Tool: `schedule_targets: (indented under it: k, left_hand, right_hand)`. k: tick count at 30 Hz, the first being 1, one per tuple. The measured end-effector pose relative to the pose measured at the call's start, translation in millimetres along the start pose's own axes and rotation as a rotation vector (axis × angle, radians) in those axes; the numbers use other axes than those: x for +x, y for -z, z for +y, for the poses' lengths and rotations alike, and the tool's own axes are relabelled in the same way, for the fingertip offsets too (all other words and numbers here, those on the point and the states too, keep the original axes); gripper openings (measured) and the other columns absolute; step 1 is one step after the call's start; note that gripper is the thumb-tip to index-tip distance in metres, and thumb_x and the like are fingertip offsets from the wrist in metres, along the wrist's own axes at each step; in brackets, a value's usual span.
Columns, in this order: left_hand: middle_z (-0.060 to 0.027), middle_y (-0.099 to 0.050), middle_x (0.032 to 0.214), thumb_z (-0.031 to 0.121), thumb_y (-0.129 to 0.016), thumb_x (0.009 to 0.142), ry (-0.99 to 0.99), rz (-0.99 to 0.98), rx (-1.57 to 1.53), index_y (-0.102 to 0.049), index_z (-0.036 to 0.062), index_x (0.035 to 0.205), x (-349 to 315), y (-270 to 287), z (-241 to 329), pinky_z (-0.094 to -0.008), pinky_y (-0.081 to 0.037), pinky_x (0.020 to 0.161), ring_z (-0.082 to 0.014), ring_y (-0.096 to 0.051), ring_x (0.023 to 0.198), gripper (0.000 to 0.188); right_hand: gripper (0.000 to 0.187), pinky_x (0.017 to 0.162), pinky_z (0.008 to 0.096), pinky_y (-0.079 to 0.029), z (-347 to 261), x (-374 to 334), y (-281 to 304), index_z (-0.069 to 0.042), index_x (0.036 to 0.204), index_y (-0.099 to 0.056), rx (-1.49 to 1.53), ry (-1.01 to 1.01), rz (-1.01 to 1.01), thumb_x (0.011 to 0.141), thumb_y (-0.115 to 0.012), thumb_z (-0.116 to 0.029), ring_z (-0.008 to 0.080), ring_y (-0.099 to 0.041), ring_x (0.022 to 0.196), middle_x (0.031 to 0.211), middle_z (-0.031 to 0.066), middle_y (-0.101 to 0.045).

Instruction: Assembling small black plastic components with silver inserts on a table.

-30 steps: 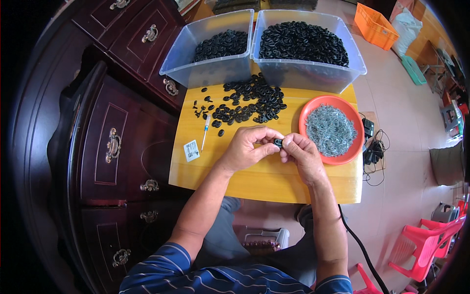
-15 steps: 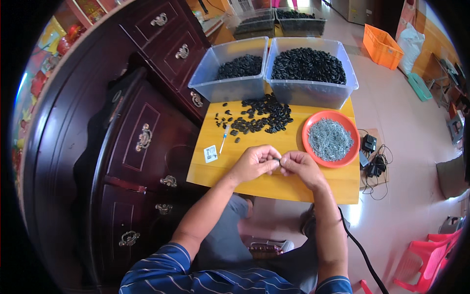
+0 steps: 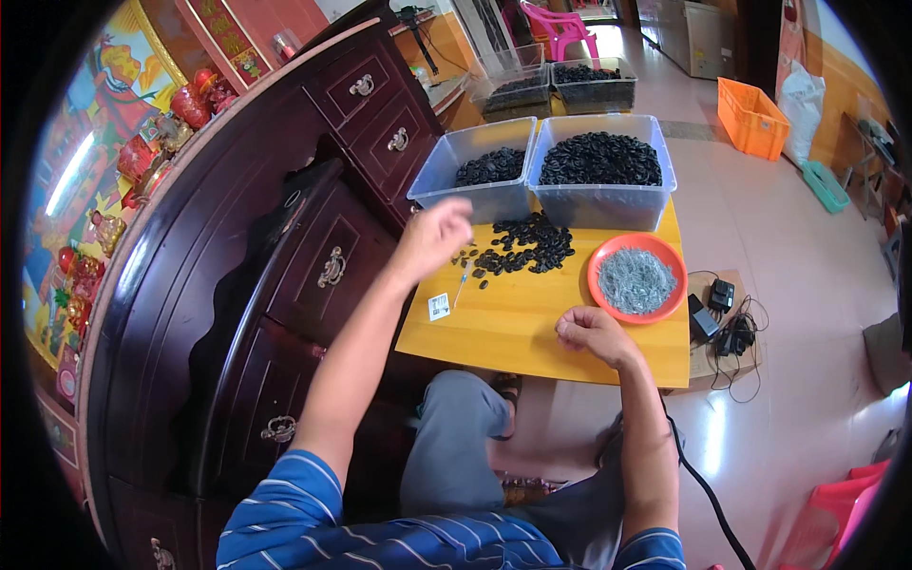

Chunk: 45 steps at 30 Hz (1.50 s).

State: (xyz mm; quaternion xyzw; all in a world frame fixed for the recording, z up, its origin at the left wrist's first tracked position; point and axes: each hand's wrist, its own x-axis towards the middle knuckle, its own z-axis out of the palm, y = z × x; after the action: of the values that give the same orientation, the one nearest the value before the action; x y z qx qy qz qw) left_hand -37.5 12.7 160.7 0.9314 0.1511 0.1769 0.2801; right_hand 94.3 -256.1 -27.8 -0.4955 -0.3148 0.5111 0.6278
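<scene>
My left hand [image 3: 432, 237] is lifted above the table's left side, just in front of the left clear bin [image 3: 446, 176] of black parts, fingers loosely together; whether it holds anything is hidden. My right hand [image 3: 589, 332] rests curled on the yellow table [image 3: 513, 328] near its front edge. A loose pile of small black rings [image 3: 524, 247] lies between the hands and the bins. The right clear bin [image 3: 655, 204] is heaped with black rings. An orange bowl [image 3: 597, 277] of small grey metal pieces sits right of the pile.
A dark carved wooden cabinet [image 3: 313, 247] stands close on the left. A white card [image 3: 439, 306] and a thin tool [image 3: 461, 283] lie on the table. Chargers and cables [image 3: 722, 323] sit on the floor at right. Two more bins [image 3: 560, 85] and an orange crate [image 3: 750, 114] stand farther back.
The hands, joined on a small black part at the table's middle, have parted. My left hand rose toward the left bin; my right stayed low. The view tilted up.
</scene>
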Motion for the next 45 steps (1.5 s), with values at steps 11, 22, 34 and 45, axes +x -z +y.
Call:
schedule_targets:
  k: [11, 22, 34, 45]
  left_hand:
    - [-0.0008, -0.066, 0.084, 0.022, -0.062, 0.097, 0.907, -0.064, -0.955, -0.066, 0.0047, 0.106, -280, -67, -101, -0.0227, -0.051, 0.064, -0.0092, -0.062, 0.069, 0.020]
    - [0.0050, -0.058, 0.079, 0.024, -0.063, 0.096, 0.899, 0.149, -0.952, -0.069, 0.0085, 0.098, -291, -105, -128, -0.0200, -0.039, 0.060, -0.0047, -0.049, 0.067, 0.016]
    - [-0.0037, -0.067, 0.083, 0.052, -0.054, 0.099, 0.938, 0.132, -1.303, -0.064, 0.0040, 0.116, -255, -106, -133, -0.0297, -0.052, 0.062, -0.0140, -0.062, 0.069, 0.051]
    - [-0.0033, -0.059, 0.069, 0.044, -0.053, 0.098, 1.068, 0.209, -1.261, -0.063, 0.0103, 0.099, -232, -119, -137, -0.0308, -0.045, 0.054, -0.0161, -0.056, 0.059, 0.035]
  right_hand:
    - [0.012, 0.074, 0.0251, -0.051, 14, -6, -20, -0.003, 0.097, -0.064, -0.043, -0.016, -0.004, 0.097, -0.063, -0.015, 0.0100, -0.060, 0.079, 0.086, 0.0020, -0.064]
    - [0.017, 0.073, 0.0247, -0.051, 36, -63, -43, -0.008, 0.097, -0.065, 0.291, -0.073, 0.184, 0.098, -0.064, -0.025, 0.0100, -0.062, 0.076, 0.084, 0.0011, -0.066]
    - [0.052, 0.071, 0.0264, -0.050, 101, -92, -71, -0.005, 0.099, -0.066, 0.191, -0.380, 0.402, 0.101, -0.048, -0.054, 0.0133, -0.063, 0.074, 0.082, 0.0043, -0.068]
    - [0.045, 0.066, 0.0313, -0.050, 109, -74, -43, -0.003, 0.111, -0.056, 0.536, -0.101, 0.806, 0.098, -0.057, -0.046, 0.0175, -0.060, 0.070, 0.084, 0.0087, -0.064]
